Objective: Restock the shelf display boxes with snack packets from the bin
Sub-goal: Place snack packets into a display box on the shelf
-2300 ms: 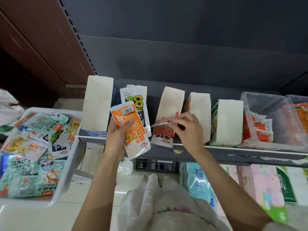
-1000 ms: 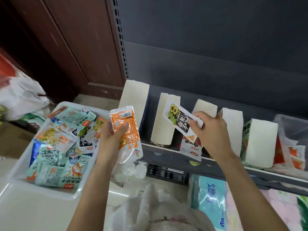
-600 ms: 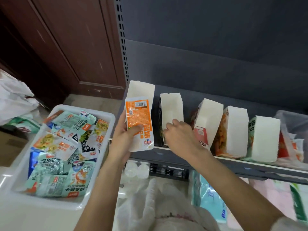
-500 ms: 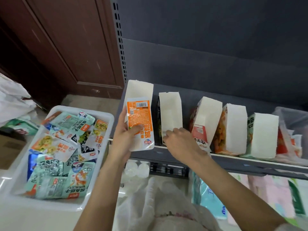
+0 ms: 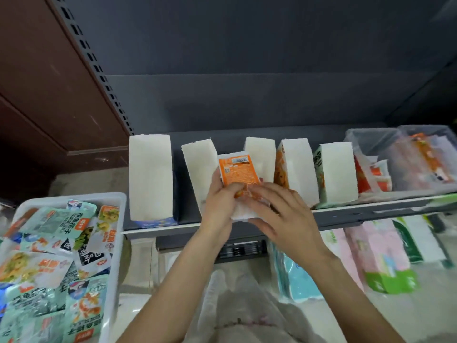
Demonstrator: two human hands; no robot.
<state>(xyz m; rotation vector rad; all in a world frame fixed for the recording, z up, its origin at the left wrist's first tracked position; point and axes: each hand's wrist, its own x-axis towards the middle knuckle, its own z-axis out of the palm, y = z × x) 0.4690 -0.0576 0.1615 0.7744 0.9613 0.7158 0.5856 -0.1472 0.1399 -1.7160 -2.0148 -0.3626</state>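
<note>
At frame centre, the left hand [image 5: 218, 206] grips an orange rectangular snack packet [image 5: 238, 173], fingers curled on its lower edge; the right hand [image 5: 284, 211] steadies it, fingers nearly straight. The packet looks bound for a white cardboard display box [image 5: 261, 154] behind it, so next it wants sliding in upright. The white plastic bin [image 5: 116, 243], lower left, holds many mixed packets.

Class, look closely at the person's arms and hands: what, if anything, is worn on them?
Nothing shows on either: the left hand and right hand are bare, with no gloves, rings or watch visible. Both forearms are bare as far as the frame shows, with no sleeves in view.
</note>
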